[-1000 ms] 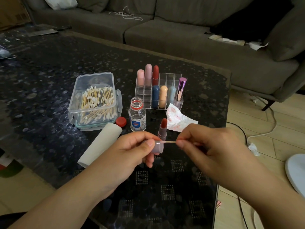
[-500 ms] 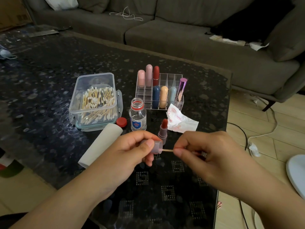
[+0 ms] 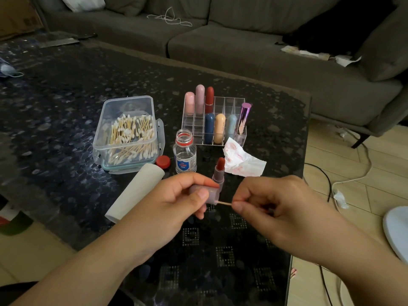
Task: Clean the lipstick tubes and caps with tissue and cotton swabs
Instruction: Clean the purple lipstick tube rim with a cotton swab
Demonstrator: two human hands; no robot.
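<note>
My left hand [image 3: 174, 202] grips a mauve lipstick cap [image 3: 210, 195] sideways, its open end facing right. My right hand [image 3: 271, 206] pinches a cotton swab [image 3: 224, 203] whose tip is inside the cap's mouth. Just behind the cap stands an uncapped lipstick tube [image 3: 219, 172] with its red stick exposed. A tissue [image 3: 241, 161] stained red lies to its right. A clear box of cotton swabs [image 3: 129, 133] sits at the left, and a clear organizer [image 3: 220, 120] holds several capped lipsticks.
An open small bottle of clear liquid [image 3: 185, 152] stands by its red lid [image 3: 163, 161]. A roll of tissue [image 3: 134, 193] lies left of my left hand. The dark glass table [image 3: 66, 89] ends at the right, with cables on the floor; a sofa is behind.
Both hands have dropped slightly and the swab's angle in the cap has shifted, its tip now at the cap's lower edge. Nothing on the table has moved.
</note>
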